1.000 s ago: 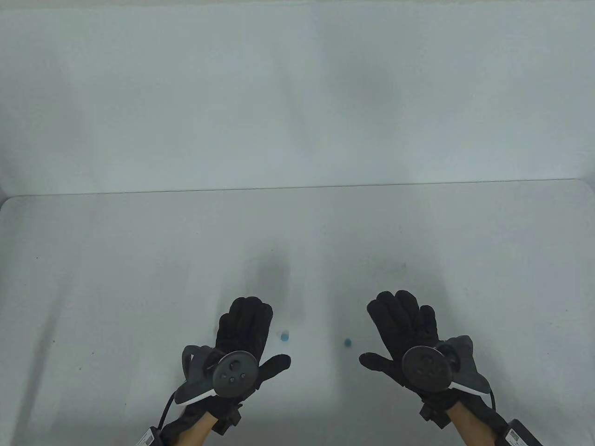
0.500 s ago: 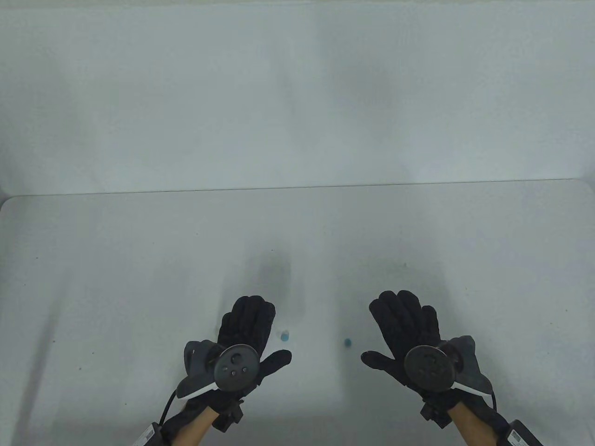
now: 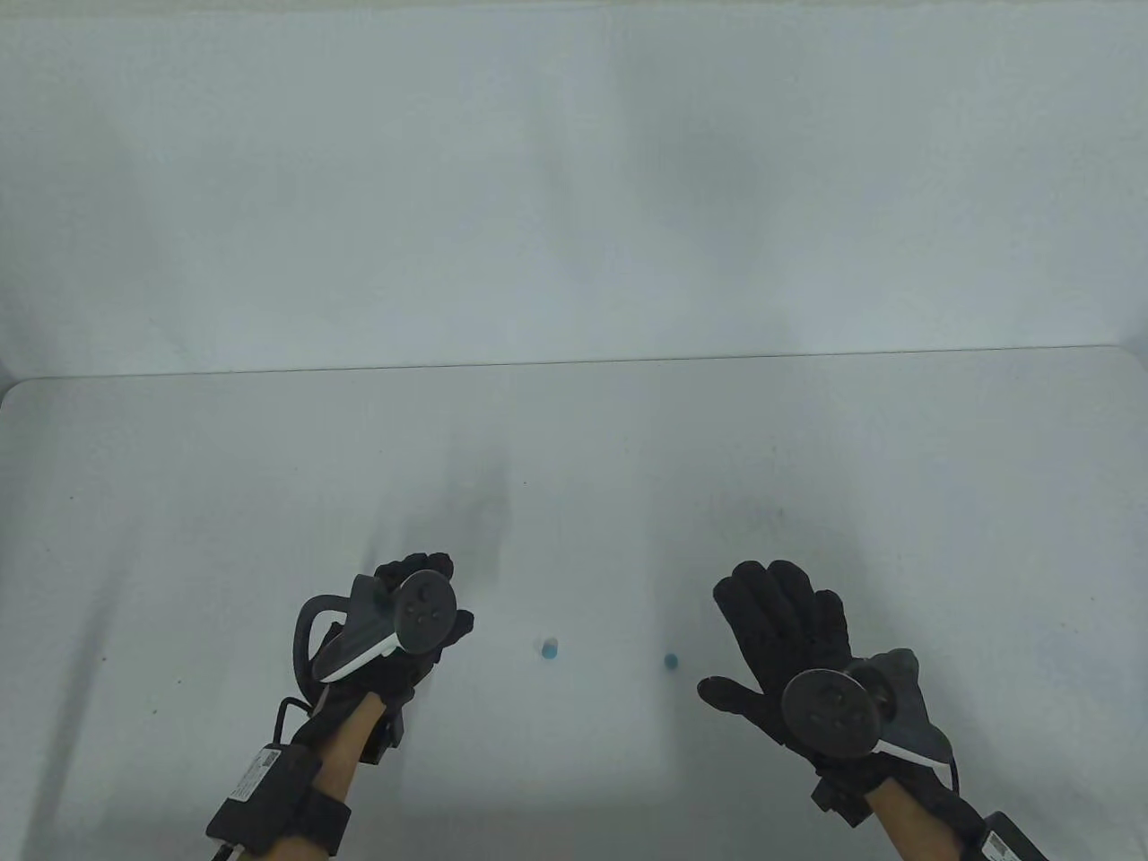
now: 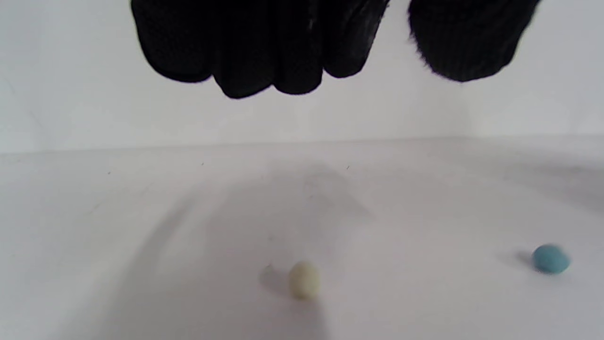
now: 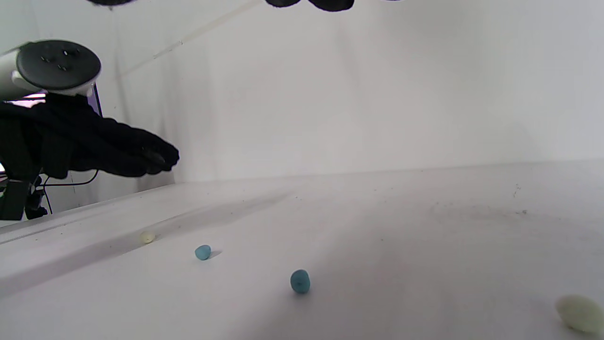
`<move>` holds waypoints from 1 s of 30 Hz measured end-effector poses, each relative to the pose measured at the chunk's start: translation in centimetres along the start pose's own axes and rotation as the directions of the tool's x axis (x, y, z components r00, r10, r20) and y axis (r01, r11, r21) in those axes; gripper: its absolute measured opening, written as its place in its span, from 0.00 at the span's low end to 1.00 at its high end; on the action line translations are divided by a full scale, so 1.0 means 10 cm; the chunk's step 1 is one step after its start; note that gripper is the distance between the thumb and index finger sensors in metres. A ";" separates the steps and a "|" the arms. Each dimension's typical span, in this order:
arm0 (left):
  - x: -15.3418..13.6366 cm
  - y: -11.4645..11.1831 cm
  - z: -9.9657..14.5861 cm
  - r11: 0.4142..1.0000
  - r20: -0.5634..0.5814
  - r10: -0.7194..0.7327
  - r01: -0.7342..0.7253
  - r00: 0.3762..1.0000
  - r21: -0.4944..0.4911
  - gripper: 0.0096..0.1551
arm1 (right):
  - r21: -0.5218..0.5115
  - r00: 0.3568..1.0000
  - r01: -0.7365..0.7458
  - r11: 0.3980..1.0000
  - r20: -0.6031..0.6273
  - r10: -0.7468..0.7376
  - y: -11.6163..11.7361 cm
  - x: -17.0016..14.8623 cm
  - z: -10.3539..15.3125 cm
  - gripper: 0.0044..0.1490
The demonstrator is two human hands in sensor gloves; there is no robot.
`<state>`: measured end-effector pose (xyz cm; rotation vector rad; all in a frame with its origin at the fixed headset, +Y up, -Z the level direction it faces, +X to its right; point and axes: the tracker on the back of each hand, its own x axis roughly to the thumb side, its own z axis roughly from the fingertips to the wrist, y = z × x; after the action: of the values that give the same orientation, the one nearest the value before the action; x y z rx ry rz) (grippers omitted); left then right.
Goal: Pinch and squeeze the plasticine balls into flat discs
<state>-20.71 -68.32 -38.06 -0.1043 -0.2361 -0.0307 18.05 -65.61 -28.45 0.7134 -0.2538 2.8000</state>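
Observation:
Two small blue plasticine balls lie on the white table (image 3: 179, 538), one at the left (image 3: 549, 648) and one at the right (image 3: 670, 661), between my hands. My left hand (image 3: 438, 599) is to the left of them, tilted, with its fingers curled downward and holding nothing. In the left wrist view its fingers (image 4: 245, 71) and thumb hang apart above a cream ball (image 4: 303, 279), with a blue ball (image 4: 549, 259) to the right. My right hand (image 3: 749, 632) is spread flat and empty, right of the balls. The right wrist view shows both blue balls (image 5: 203, 252) (image 5: 300, 281) and two cream balls (image 5: 147, 236) (image 5: 580, 312).
The table's far edge (image 3: 574, 361) meets a plain white backdrop. My left hand with its tracker (image 5: 56, 66) shows at the left of the right wrist view, raised above the table.
My left hand has moved left and a little away from me, tilting so that its tracker faces sideways and its fingers curl down. The right hand and the balls have stayed put.

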 end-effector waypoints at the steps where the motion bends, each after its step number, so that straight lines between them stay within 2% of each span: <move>1: -0.02 -0.06 -0.04 0.999 -0.016 -0.018 0.017 1.000 -0.028 0.41 | -0.001 1.000 0.001 1.000 0.000 -0.001 0.00 0.00 0.00 0.57; 7: -0.08 -0.36 -0.13 0.987 -0.042 -0.087 0.080 0.995 -0.141 0.38 | -0.006 1.000 0.005 1.000 0.003 -0.005 0.00 0.00 0.00 0.57; 13: -0.08 -0.55 -0.18 0.966 -0.036 -0.167 0.156 0.985 -0.205 0.35 | -0.005 1.000 0.005 1.000 0.006 -0.005 0.00 0.00 0.01 0.57; 17: -0.03 -0.58 -0.19 0.959 -0.016 -0.224 0.217 0.975 -0.184 0.34 | -0.007 1.000 0.008 1.000 0.003 -0.008 0.00 0.00 0.01 0.56; 22: 0.02 -0.59 -0.20 0.953 -0.010 -0.276 0.273 0.961 -0.131 0.28 | -0.010 1.000 0.006 1.000 0.003 -0.006 0.00 0.00 0.01 0.56; 30: 0.00 -0.53 -0.20 0.964 -0.037 -0.240 0.233 0.970 -0.126 0.27 | -0.021 1.000 0.013 1.000 0.003 -0.013 -0.01 0.00 0.01 0.56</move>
<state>-20.52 -73.77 -39.44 -0.1949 -0.1937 -0.2858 18.16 -65.55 -28.35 0.7125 -0.2778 2.7803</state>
